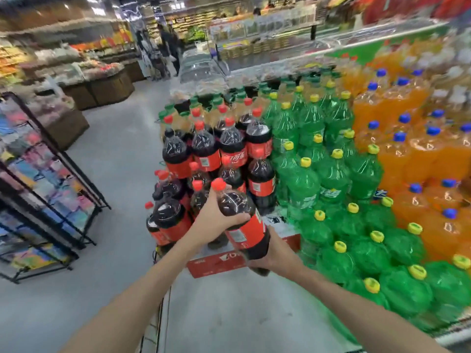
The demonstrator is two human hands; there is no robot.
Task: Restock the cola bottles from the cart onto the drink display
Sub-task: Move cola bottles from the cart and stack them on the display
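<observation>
In front of stacked drinks, held bottle [242,222]: tilted, base hidden.
Left hand [216,220]: fingers curled round shoulder.
Right hand [275,256]: grips base, fingers hidden.
Background: blurred.

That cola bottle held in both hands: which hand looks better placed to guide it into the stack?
Probably the left hand: it grips the cola bottle near the neck, nearest the stacked colas. The right hand only cups the base.

Stacked cola bottles [216,154] wall the far side; green bottles [331,179] crowd the right. Bare shelf patch [276,220] lies open between them — floor aisle [122,154] left is free, up to the wire rack [46,189].
</observation>
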